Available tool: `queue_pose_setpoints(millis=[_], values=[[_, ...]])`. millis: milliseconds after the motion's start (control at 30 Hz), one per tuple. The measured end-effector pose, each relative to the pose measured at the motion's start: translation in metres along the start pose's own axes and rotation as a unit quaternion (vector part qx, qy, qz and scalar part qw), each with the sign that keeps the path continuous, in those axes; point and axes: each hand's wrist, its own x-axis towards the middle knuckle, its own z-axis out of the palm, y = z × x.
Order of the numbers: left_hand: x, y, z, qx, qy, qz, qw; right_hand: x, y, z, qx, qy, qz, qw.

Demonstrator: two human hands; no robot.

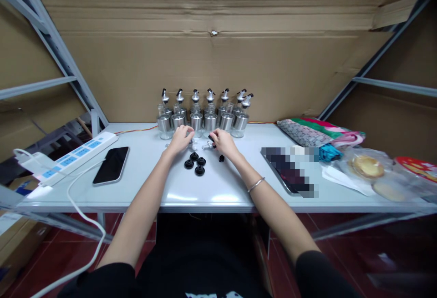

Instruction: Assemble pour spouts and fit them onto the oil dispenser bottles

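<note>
My right hand [223,142] pinches a silver pourer spout [206,146] with a black flap, a little above the table. Across from it, my left hand [181,139] is closed, its fingers curled down by small shiny pieces [194,146]; what it grips is hidden. Several black ribbed stoppers [200,170] lie on the table in front of the hands. A few small black parts [221,158] sit beneath my right wrist. Behind both hands stand glass bottles with steel bands [196,123]; the back row carries pourer tops [210,93], and most front bottles have bare necks.
On the left of the white table [143,184] are a power strip [80,157], a cable and a phone [111,166]. To the right lie a dark tablet-like device [285,170], a patterned bag [307,133] and plastic-wrapped food [367,167]. Cardboard [218,61] walls the back.
</note>
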Motion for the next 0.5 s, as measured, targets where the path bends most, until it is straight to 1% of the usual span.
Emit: queue_pose_setpoints(millis=[67,133,233,267,300,367,400,433,500], values=[[-0.001,0.002,0.001,0.015,-0.024,-0.025,0.999,-0.002,-0.002,0.0,-0.013,-0.006,-0.003,1.0],[0.0,0.003,-0.003,0.007,-0.043,-0.029,0.999,-0.003,-0.003,0.0,-0.014,-0.015,-0.001,1.0],[0.002,0.0,-0.02,-0.009,-0.035,-0.03,0.999,-0.002,-0.002,0.003,0.005,-0.04,0.001,0.999],[0.002,-0.003,-0.028,0.008,-0.025,-0.05,0.998,-0.001,-0.001,0.005,0.015,-0.048,0.001,0.999],[0.001,-0.006,-0.035,0.046,-0.021,-0.085,0.995,0.0,0.0,0.007,0.027,-0.055,-0.001,0.998],[-0.002,-0.01,-0.047,0.131,-0.036,-0.177,0.975,0.001,0.002,0.013,0.057,-0.07,-0.006,0.996],[-0.004,-0.011,-0.05,0.156,-0.06,-0.221,0.961,0.002,0.003,0.016,0.074,-0.078,-0.009,0.994],[-0.006,-0.012,-0.05,0.167,-0.092,-0.251,0.949,0.002,0.003,0.018,0.091,-0.088,-0.012,0.992],[-0.01,-0.009,-0.044,0.163,-0.149,-0.261,0.94,0.002,0.002,0.023,0.117,-0.106,-0.023,0.987]])
